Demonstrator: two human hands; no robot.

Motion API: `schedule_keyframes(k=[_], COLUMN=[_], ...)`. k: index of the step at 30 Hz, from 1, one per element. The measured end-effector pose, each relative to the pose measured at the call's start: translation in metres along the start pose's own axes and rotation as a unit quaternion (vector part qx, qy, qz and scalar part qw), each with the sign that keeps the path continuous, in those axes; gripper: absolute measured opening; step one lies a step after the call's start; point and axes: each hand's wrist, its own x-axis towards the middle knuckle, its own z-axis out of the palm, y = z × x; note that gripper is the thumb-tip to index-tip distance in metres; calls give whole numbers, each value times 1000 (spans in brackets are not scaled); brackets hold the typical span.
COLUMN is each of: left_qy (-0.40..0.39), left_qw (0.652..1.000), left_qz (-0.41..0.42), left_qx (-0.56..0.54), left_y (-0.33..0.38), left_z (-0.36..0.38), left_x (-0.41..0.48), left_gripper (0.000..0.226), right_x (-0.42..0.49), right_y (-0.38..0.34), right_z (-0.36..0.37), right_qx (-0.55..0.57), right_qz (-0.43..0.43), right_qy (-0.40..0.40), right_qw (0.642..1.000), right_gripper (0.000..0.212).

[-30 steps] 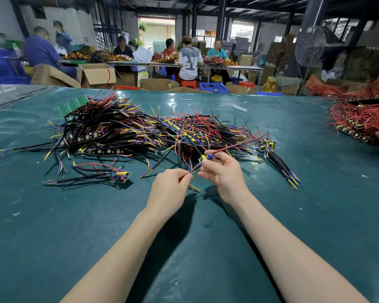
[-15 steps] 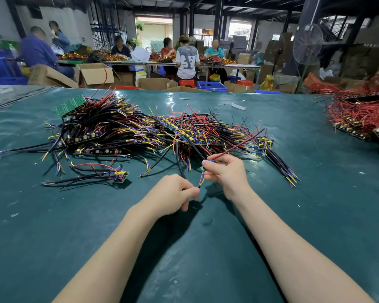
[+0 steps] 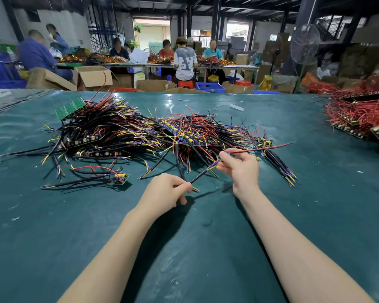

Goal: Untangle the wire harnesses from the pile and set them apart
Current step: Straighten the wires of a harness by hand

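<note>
Legible marks: a large letter "Y" on the back of a grey shirt (image 3: 185, 62), worn by a person seated far beyond the fingers. Print on the green circuit board (image 3: 70, 108) atop the pile is too small to read.

Edges and room: the green table mat (image 3: 206, 248) lies bare on the near side of both hands. A further open stretch runs to the right of the right fingers, up to the red-wire heap (image 3: 359, 114). The table's far edge lies well beyond the pile.

Fingers: the left hand (image 3: 164, 193) is curled, thumb and forefinger pinching the near end of a wire harness (image 3: 202, 174), whose coloured tips protrude just past the fingertips. The right hand (image 3: 239, 167) pinches the harness's other end at a small component. A red lead runs on rightward from that grip. The black sheath spans taut between the hands, raised off the mat.

Task items: the pile (image 3: 140, 132) lies just beyond both hands. One separated harness (image 3: 96, 178) lies left of the left fingers, apart from the pile.
</note>
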Motion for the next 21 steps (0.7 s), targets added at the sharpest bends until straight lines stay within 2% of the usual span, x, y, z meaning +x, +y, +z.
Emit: schedule_keyframes(k=[2, 4, 8, 10, 11, 13, 16, 18, 21], left_qy=[-40, -44, 48, 57, 39, -16, -91, -103, -47], left_qw=[999, 996, 997, 997, 999, 997, 973, 968, 983], left_qz=[-12, -37, -63, -43, -24, 1, 16, 6, -34], left_qx=[-31, -62, 12, 41, 25, -81, -210, -227, -173], left_y=[-3, -7, -12, -11, -10, -4, 0, -2, -10], left_z=[-9, -15, -15, -14, -15, -18, -27, -30, -32], left_x=[-2, -2, -1, -2, -2, -5, -8, -10, -6], left_gripper=[26, 26, 26, 26, 27, 29, 18, 19, 34], right_x=[6, 12, 16, 16, 16, 17, 15, 14, 14], right_y=[-1, -2, -1, -1, -1, -2, -1, 0, 0], right_z=[-10, -19, -20, -19, -20, -22, -20, -19, -19], right_qx=[40, 76, 62, 58, 63, 77, 79, 80, 89], right_qz=[12, 21, 11, 11, 14, 21, 26, 29, 35], right_qy=[35, 66, 52, 57, 66, 85, 85, 81, 82], right_qw=[999, 995, 997, 997, 996, 993, 993, 993, 992], right_gripper=[18, 18, 20, 19, 19, 20, 20, 19, 18])
